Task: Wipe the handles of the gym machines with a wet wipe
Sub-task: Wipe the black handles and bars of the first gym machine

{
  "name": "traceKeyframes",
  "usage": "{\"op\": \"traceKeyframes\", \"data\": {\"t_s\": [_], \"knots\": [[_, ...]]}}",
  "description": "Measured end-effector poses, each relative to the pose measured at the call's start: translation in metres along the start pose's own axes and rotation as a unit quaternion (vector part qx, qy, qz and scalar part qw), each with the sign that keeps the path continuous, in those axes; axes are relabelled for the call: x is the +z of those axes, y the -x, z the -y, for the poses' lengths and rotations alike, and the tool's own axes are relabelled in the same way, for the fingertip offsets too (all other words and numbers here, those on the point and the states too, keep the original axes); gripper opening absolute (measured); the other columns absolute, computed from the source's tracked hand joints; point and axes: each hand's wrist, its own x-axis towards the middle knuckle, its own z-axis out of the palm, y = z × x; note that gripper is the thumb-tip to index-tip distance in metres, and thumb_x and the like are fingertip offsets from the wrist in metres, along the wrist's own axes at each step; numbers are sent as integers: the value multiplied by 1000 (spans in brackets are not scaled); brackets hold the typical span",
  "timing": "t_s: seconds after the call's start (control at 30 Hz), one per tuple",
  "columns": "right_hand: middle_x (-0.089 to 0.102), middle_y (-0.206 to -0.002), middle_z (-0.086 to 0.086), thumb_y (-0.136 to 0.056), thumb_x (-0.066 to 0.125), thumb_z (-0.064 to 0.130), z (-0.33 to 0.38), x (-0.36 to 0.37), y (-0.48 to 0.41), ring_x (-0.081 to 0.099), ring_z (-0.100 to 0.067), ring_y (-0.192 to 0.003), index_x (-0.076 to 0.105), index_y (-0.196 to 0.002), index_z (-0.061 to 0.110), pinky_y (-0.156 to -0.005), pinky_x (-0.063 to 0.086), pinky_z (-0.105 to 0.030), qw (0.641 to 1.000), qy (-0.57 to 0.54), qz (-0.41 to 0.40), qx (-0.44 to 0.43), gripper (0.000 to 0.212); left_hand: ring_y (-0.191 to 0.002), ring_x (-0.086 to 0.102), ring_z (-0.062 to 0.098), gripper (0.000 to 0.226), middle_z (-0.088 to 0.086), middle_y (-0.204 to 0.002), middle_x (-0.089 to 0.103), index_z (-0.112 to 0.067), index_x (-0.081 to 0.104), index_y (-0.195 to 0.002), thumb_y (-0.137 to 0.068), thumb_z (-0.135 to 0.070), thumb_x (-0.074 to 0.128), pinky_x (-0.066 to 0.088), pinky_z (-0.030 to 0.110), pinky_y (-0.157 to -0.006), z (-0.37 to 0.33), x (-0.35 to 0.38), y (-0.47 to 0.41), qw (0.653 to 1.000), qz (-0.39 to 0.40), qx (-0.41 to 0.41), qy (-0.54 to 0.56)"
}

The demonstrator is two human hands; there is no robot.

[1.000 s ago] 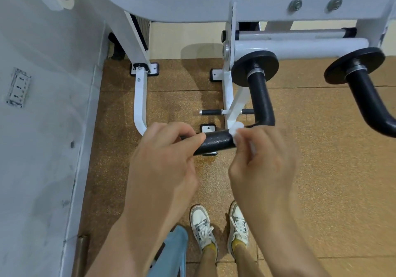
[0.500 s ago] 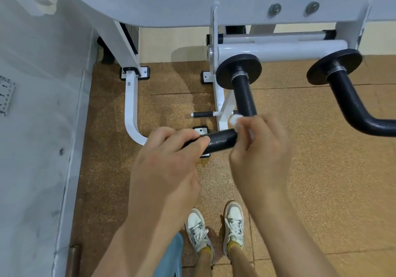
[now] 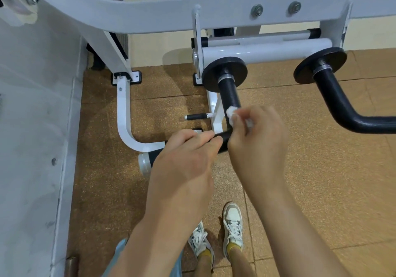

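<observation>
Our left hand (image 3: pixel 184 163) grips the bent black textured handle (image 3: pixel 228 94); our right hand (image 3: pixel 257 139) pinches a crumpled white wet wipe (image 3: pixel 231 111) at its bend. Next we should rub farther up.

Brown speckled floor (image 3: pixel 321 191), grey wall (image 3: pixel 32 126) left

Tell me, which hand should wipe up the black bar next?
The right hand, probably. It pinches the wet wipe against the black handle just above its bend, while the left hand only grips the handle's lower end.
</observation>
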Motion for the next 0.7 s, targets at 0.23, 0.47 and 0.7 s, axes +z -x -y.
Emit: {"op": "traceKeyframes", "data": {"t_s": [0.23,0.47,0.7], "knots": [[59,-79,5,-83,66,8,-2,-12,6,47,-4,-70,67,-80,16,-66,36,-6,999,-8,39,17,9,-101,64,22,48,-2,-108,72,-12,71,-111,-78,-15,35,38,24,-93,-4,4,-5,1000,18,6,13],[65,-80,3,-82,68,8,-5,-22,2,63,-17,-75,66,-79,18,-68,52,-42,994,-55,82,46,10,-85,59,18,12,-6,-90,71,-16,75,-93,-81,-17,72,38,23,-79,-9,11,-13,997,-28,-25,66],[70,-84,9,-80,74,17,-14,-20,-36,66,-12,-83,72,-79,25,-78,54,-39,983,-89,134,86,8,-74,53,16,7,-7,-73,64,-21,74,-76,-78,-28,76,36,24,-62,-22,15,-27,994,-39,-84,62]]}}
